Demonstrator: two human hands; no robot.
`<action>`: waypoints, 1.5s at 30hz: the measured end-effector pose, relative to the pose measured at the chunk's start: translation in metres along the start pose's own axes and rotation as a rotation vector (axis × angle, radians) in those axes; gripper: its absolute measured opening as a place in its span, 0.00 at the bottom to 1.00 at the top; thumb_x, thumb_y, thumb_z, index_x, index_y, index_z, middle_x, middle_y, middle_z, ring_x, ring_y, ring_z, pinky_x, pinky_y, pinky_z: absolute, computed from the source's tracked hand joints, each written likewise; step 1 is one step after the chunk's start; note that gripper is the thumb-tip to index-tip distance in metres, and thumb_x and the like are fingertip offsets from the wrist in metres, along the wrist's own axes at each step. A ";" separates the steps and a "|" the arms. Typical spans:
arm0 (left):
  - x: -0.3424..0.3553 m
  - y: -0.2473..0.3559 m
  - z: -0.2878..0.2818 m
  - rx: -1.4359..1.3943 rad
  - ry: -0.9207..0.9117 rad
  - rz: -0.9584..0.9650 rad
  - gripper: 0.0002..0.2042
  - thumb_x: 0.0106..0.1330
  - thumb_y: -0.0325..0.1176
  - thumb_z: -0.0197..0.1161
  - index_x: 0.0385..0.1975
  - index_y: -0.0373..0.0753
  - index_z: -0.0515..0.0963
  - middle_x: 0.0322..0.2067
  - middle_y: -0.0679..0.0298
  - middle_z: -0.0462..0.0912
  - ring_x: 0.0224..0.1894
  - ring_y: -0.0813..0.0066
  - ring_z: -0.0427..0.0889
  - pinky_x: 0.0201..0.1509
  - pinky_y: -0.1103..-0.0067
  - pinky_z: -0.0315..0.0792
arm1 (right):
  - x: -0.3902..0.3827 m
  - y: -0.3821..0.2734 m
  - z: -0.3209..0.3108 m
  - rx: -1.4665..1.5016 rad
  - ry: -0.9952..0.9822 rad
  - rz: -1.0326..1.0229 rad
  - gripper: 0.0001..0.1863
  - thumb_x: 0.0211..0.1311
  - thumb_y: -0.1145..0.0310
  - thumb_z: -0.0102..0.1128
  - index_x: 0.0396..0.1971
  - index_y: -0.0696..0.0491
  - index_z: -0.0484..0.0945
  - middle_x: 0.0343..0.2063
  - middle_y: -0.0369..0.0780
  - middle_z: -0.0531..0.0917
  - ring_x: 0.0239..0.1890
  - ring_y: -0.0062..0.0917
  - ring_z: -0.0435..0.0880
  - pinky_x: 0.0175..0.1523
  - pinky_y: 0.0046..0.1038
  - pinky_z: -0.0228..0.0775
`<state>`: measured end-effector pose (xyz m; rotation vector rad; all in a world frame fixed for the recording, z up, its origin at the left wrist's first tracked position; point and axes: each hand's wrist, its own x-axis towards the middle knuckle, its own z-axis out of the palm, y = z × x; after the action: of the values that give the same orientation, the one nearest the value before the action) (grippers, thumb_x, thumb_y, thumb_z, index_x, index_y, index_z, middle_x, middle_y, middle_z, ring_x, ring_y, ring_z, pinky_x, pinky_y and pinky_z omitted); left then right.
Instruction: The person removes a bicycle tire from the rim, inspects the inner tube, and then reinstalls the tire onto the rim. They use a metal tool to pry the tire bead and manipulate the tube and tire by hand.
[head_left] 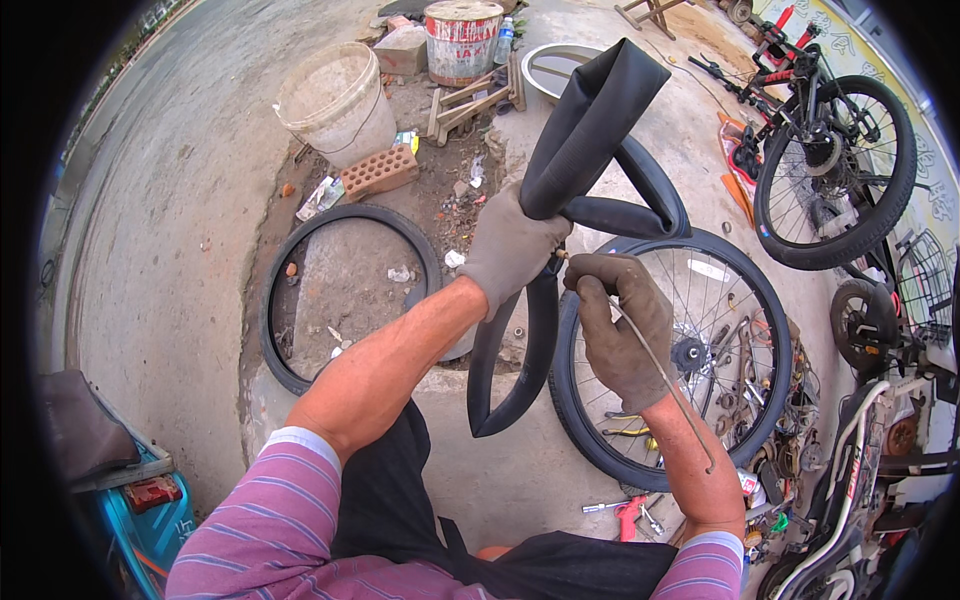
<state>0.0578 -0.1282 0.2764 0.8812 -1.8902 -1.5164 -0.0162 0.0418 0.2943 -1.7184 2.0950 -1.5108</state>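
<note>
My left hand [515, 245], in a grey work glove, is closed around a black inner tube [585, 125]. The tube stands up in a folded loop above the fist, with more loops drooping to the right and below. Close by, my gloved right hand [622, 325] is closed with its fingers curled at a small brass-coloured valve [562, 255] beside the left hand. A thin greyish rod or hose [655, 365] runs from the right hand's grip down over the forearm and ends in a small bend. The exact contact at the valve is hidden by the fingers.
Below the hands lies a spoked bicycle wheel [775, 330] with a tyre; a loose tyre [275, 300] lies left. Around them are a brick [380, 173], dirty bucket [345, 110], paint pail [463, 45], metal basin [545, 75], red-handled tool [630, 515], scattered parts and an overturned bicycle [830, 150].
</note>
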 end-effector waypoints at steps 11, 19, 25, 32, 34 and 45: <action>-0.001 0.001 0.000 -0.022 -0.031 -0.019 0.16 0.62 0.30 0.72 0.48 0.30 0.82 0.32 0.56 0.88 0.34 0.71 0.89 0.42 0.72 0.82 | -0.002 0.001 0.000 0.002 0.011 0.016 0.07 0.77 0.76 0.59 0.49 0.57 0.84 0.40 0.43 0.89 0.42 0.28 0.90 0.49 0.32 0.82; -0.002 0.008 -0.004 0.011 -0.030 -0.013 0.18 0.60 0.33 0.77 0.45 0.30 0.83 0.34 0.57 0.88 0.37 0.70 0.89 0.45 0.70 0.83 | -0.002 0.001 0.000 -0.004 -0.001 0.013 0.07 0.77 0.76 0.59 0.48 0.57 0.84 0.40 0.43 0.89 0.41 0.28 0.90 0.49 0.32 0.82; -0.002 0.010 -0.005 0.033 -0.036 -0.029 0.18 0.59 0.33 0.77 0.45 0.29 0.84 0.35 0.56 0.88 0.38 0.69 0.90 0.45 0.70 0.83 | -0.003 0.001 0.000 -0.010 -0.012 0.031 0.07 0.75 0.76 0.60 0.48 0.57 0.84 0.40 0.44 0.88 0.40 0.31 0.90 0.48 0.34 0.82; -0.001 0.005 -0.003 -0.036 -0.036 -0.027 0.16 0.60 0.32 0.77 0.45 0.30 0.85 0.35 0.56 0.87 0.38 0.69 0.89 0.44 0.70 0.82 | -0.001 0.000 -0.001 -0.036 -0.032 0.032 0.08 0.73 0.77 0.63 0.48 0.58 0.83 0.42 0.47 0.88 0.41 0.37 0.91 0.48 0.37 0.84; -0.001 0.005 -0.002 -0.036 -0.028 -0.024 0.16 0.60 0.32 0.77 0.44 0.30 0.85 0.35 0.56 0.87 0.38 0.69 0.89 0.44 0.71 0.82 | -0.001 -0.001 -0.001 -0.027 -0.020 0.047 0.07 0.73 0.77 0.62 0.47 0.57 0.84 0.40 0.45 0.88 0.40 0.35 0.90 0.48 0.36 0.83; 0.043 -0.044 -0.018 -0.440 0.101 -0.105 0.06 0.69 0.24 0.71 0.43 0.34 0.86 0.30 0.69 0.84 0.29 0.81 0.81 0.32 0.77 0.77 | -0.019 0.015 0.001 0.485 0.000 0.368 0.19 0.87 0.62 0.55 0.64 0.60 0.80 0.43 0.43 0.91 0.46 0.27 0.91 0.54 0.29 0.84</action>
<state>0.0506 -0.1792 0.2375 0.8396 -1.3771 -1.8196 -0.0192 0.0546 0.2737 -1.0985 1.7200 -1.7035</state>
